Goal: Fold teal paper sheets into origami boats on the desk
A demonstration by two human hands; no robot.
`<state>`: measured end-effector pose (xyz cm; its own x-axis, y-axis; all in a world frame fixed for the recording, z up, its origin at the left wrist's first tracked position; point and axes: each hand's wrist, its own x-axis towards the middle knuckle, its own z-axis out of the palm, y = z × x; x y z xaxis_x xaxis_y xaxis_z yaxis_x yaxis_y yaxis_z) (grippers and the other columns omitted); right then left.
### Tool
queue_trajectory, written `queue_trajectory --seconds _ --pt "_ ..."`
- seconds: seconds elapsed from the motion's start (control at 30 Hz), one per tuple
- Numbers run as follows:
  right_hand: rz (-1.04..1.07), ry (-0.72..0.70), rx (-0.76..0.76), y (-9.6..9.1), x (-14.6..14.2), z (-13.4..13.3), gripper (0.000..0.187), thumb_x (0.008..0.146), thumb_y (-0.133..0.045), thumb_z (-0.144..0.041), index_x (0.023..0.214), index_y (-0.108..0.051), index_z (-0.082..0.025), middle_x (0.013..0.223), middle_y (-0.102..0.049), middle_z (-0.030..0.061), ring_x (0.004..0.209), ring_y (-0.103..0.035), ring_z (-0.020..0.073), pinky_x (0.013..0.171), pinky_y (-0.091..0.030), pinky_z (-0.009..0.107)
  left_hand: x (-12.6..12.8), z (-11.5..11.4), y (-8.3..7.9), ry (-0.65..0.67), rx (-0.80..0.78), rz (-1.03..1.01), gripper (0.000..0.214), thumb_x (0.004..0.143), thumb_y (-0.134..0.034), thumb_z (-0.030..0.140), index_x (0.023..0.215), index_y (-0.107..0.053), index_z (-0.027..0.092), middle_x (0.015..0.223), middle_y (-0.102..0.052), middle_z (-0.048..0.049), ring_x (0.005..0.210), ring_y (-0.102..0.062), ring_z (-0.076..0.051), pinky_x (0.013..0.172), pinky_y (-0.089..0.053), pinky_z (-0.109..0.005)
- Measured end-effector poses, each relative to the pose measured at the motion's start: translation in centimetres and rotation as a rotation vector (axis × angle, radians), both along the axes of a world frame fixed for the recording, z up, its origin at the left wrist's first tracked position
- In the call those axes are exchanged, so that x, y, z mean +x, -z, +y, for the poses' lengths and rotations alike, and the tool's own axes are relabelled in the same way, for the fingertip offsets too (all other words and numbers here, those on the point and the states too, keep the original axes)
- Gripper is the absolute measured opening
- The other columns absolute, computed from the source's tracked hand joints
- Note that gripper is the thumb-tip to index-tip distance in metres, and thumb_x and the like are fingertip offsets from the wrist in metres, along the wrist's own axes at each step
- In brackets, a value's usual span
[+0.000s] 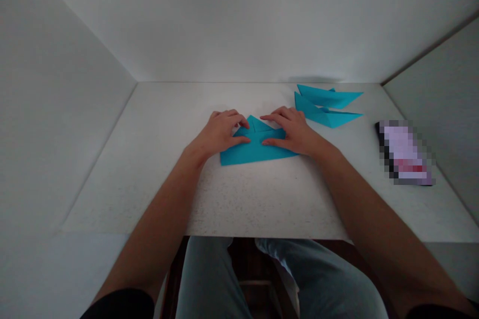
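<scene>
A folded sheet of blue paper [258,148] lies near the middle of the white table, with a triangular peak at its far side and a straight band along its near side. My left hand [226,129] holds its left part, thumb on the band and fingers bent by the sloping edge. On the right part rests my right hand [290,129], its thumb also on the band and its index finger reaching toward the peak. The two thumb tips are a short way apart. The paper under both palms is hidden.
Two folded blue paper boats, a farther one [329,97] and a nearer one [331,117], sit at the back right. A phone [406,154], its screen blurred, lies at the right of the white table [247,204]. Walls border the table at the back and sides.
</scene>
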<state>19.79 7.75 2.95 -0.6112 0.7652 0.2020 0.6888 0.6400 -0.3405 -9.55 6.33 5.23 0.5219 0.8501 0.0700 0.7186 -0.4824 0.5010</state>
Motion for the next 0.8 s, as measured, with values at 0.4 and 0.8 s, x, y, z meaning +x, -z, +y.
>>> queue_trajectory --seconds 0.4,0.8 --pt "0.022 0.031 -0.129 -0.2 1.1 0.8 0.064 0.078 -0.085 -0.076 0.114 -0.072 -0.024 0.127 -0.065 0.0146 0.112 -0.064 0.0379 0.103 -0.045 0.054 -2.3 0.4 0.0 -0.074 -0.114 0.128 0.074 0.066 -0.093 0.069 0.124 -0.071 0.029 0.139 -0.060 -0.0086 0.137 -0.050 -0.040 0.119 -0.030 -0.053" --pt "0.105 -0.049 -0.223 -0.5 0.7 0.7 0.049 0.084 -0.082 -0.067 0.102 -0.069 -0.024 0.116 -0.068 0.0106 0.104 -0.065 0.0323 0.095 -0.045 0.047 -1.4 0.4 0.6 -0.082 -0.107 0.072 0.083 0.060 -0.097 0.067 0.129 -0.068 0.029 0.139 -0.059 -0.0087 0.134 -0.052 -0.038 0.119 -0.032 -0.054"
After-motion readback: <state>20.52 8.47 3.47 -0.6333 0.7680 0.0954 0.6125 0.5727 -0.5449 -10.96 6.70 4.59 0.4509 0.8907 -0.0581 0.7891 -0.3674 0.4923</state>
